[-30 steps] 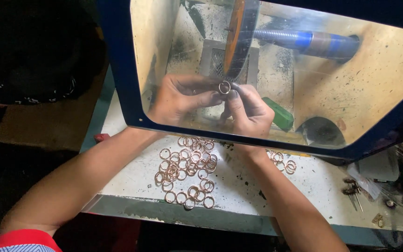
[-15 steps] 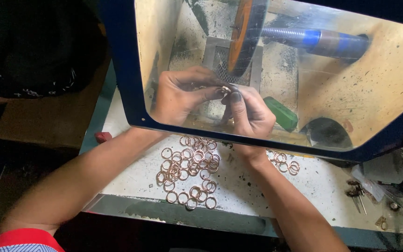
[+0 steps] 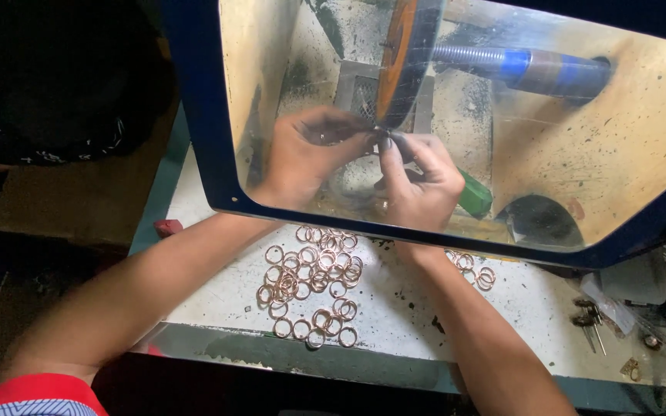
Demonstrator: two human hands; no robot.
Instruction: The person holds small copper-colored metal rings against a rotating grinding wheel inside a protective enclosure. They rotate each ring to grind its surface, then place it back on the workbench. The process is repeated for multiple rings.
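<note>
Behind a clear shield with a blue frame, my left hand and my right hand pinch one small metal ring between their fingertips. The ring is pressed against the lower edge of an orange polishing wheel. The ring itself is mostly hidden by my fingers. On the white bench under my forearms lies a pile of several copper-coloured rings. A smaller group of rings lies to the right of my right wrist.
A blue and grey spindle runs right from the wheel. A green block lies by my right hand, with a dark round opening beside it. Small metal parts lie at the bench's right end. A red piece sits at its left edge.
Both hands have lifted the ring up and in, from just below the wheel to touching its rim. The view has shifted slightly closer.
</note>
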